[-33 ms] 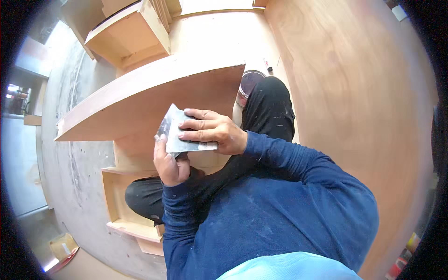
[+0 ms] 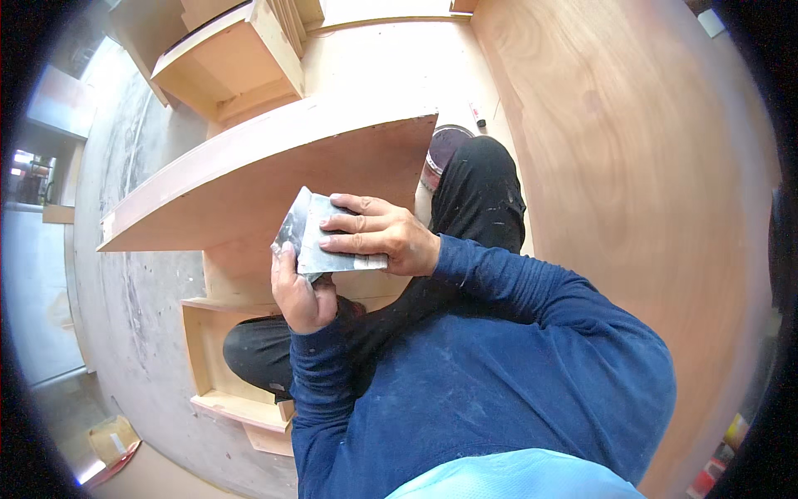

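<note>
My right hand [image 2: 386,237] grips a flat grey metal scraper [image 2: 337,259], its fingers lying spread across the top face and its thumb hidden beneath. A second metal blade [image 2: 293,218], smeared with pale residue, slants up at the left edge of the first and meets or overlaps it. My left hand [image 2: 301,293] is closed round the lower part of this left blade, thumb up along it; any handle is mostly hidden. Both blades are held in the air over my lap, in front of a raised wooden panel [image 2: 332,162].
A round container with dark contents [image 2: 449,141] stands behind my raised right knee [image 2: 482,187], a small dark-capped tube [image 2: 477,115] close by. Open wooden boxes sit at far left [image 2: 237,83] and near left [image 2: 237,407]. A large wooden board [image 2: 615,208] rises on my right.
The left blade and my left hand have tilted and shifted very slightly to the left. My right hand and its scraper stay almost still.
</note>
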Demonstrator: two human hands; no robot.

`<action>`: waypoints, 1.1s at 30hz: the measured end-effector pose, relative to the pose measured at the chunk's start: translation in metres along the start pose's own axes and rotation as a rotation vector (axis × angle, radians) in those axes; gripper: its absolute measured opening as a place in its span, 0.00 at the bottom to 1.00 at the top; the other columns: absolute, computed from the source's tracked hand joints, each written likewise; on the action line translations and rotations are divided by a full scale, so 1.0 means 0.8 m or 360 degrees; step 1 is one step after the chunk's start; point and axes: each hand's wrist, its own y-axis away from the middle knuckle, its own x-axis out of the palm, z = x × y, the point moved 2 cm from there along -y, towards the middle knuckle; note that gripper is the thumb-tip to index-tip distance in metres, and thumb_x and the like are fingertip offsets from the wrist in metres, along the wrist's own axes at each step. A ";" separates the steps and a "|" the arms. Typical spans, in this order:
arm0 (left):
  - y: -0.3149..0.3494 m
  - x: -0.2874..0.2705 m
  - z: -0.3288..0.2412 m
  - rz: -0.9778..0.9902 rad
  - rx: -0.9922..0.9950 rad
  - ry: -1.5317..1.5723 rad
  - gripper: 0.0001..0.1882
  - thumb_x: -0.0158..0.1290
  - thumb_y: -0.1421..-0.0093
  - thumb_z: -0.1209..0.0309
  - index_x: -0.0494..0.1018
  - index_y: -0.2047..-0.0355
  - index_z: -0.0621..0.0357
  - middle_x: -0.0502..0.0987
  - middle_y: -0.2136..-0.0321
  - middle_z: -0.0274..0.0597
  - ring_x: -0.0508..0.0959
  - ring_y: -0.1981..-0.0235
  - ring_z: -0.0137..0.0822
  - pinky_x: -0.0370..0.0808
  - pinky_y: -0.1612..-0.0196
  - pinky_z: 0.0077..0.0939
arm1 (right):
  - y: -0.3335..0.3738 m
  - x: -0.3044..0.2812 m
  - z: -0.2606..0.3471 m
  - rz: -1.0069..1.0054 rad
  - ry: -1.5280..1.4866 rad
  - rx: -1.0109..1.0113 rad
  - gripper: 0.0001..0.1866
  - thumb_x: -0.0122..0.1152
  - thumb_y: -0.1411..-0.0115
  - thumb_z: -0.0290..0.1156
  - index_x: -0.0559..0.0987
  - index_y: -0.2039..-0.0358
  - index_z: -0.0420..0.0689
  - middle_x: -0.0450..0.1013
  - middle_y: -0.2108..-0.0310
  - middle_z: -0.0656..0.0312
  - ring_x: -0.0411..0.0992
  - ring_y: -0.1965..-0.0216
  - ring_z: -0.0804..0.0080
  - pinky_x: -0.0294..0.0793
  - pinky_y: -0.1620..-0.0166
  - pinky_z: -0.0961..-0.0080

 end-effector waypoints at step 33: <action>0.049 -0.062 -0.088 -0.0191 0.0745 -0.0147 0.22 0.45 0.30 0.64 0.64 0.42 0.65 0.72 0.46 0.48 0.74 0.47 0.44 0.75 0.46 0.43 | 0.076 0.038 -0.067 -0.1526 -0.0049 0.1293 0.28 0.43 0.35 0.15 0.60 0.35 0.43 0.69 0.47 0.57 0.70 0.49 0.71 0.70 0.46 0.74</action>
